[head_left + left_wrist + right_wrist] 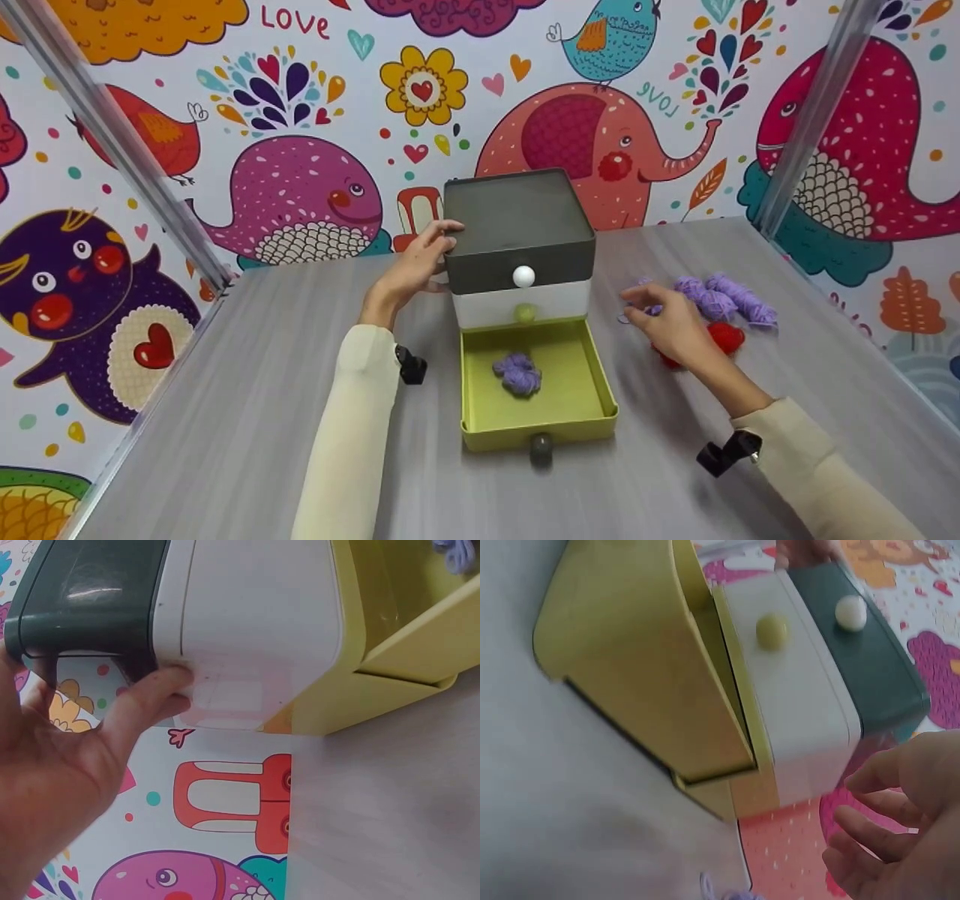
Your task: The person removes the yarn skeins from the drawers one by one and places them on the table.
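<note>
A small stacked drawer box stands on the table, with a dark grey-green top tier (517,214), a white middle tier (517,300) and a yellow-green bottom drawer (577,401) pulled out. In that drawer lies a small bundle of purple yarn (519,375). My left hand (416,262) holds the box at its upper left side, fingers at the top edge and lower digits against the white side (247,637). To the right of the box, my right hand (671,319) hovers with loosely bent fingers and nothing between them, partly covering red yarn (725,341).
Purple yarn skeins (739,300) lie at the right rear of the table, beside the red yarn. Round knobs stick out from the tiers, including a white knob (523,277) and a dark knob (541,450) on the open drawer. A patterned wall (435,157) rises behind.
</note>
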Demonstrator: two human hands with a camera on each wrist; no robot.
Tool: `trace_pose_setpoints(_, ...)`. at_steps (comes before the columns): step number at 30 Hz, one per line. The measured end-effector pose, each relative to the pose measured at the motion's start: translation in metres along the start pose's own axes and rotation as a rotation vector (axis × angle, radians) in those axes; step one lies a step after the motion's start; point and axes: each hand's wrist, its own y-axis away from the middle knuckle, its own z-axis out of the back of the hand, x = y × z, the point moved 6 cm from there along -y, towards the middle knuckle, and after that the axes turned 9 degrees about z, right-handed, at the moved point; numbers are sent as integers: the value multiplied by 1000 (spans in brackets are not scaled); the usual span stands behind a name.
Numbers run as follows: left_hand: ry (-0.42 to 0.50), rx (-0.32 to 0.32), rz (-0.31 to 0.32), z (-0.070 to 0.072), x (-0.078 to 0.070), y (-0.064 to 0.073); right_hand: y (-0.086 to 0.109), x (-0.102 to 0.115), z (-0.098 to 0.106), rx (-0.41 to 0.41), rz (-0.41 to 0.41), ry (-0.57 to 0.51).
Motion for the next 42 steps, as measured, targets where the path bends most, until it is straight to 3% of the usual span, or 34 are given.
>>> trace_pose_setpoints(5, 2, 4, -2, 0, 0, 0, 2, 16, -10, 10, 41, -21)
trace_pose_setpoints(13, 7, -1, 8, 0, 1, 0, 6, 43, -31, -2, 185, -12)
trace_pose_setpoints(23, 8, 2, 4, 0, 0, 1, 13, 66, -55, 47, 263, -24)
trace_pose_setpoints(32, 5, 3, 4, -1, 0, 0, 17, 75, -84, 82, 242, -132)
trace_pose_setpoints(38, 15, 5, 7, -1, 0, 0, 18, 75, -101, 102, 149, -128)
trace_pose_setpoints(42, 9, 3, 6, -1, 0, 0, 19, 75, -111, 105, 137, -102)
